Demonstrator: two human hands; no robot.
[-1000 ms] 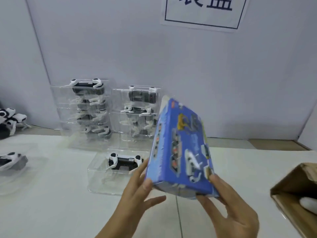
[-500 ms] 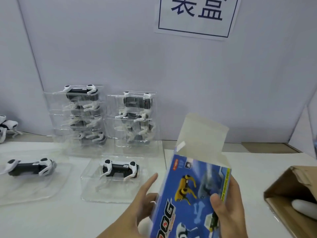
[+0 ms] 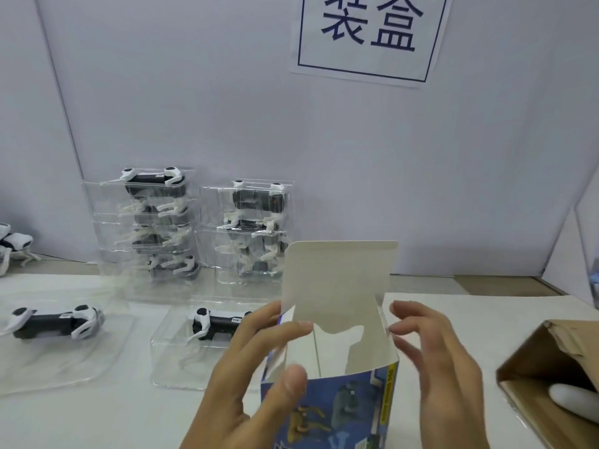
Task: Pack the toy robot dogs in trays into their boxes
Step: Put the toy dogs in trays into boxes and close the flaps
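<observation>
box (image 3: pixel 337 406): printed glossy card, matt grey inside | trays (image 3: pixel 168 358): clear glossy plastic | carton (image 3: pixel 531 380): brown matt cardboard

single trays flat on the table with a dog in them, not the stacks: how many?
2. One tray with a dog lies at the far left; the other tray sits just left of the left hand, partly hidden by it. Trays inside the stacks are not counted.

Blue printed box (image 3: pixel 340 403) stands upright up front, top flap (image 3: pixel 340 280) lifted, inside empty; black-and-white robot dog (image 3: pixel 220 324) lies on its side in a clear tray (image 3: pixel 168 367) just left; another trayed dog (image 3: pixel 55 322) further left; two stacks (image 3: pixel 155 222) of them behind, by the wall
</observation>
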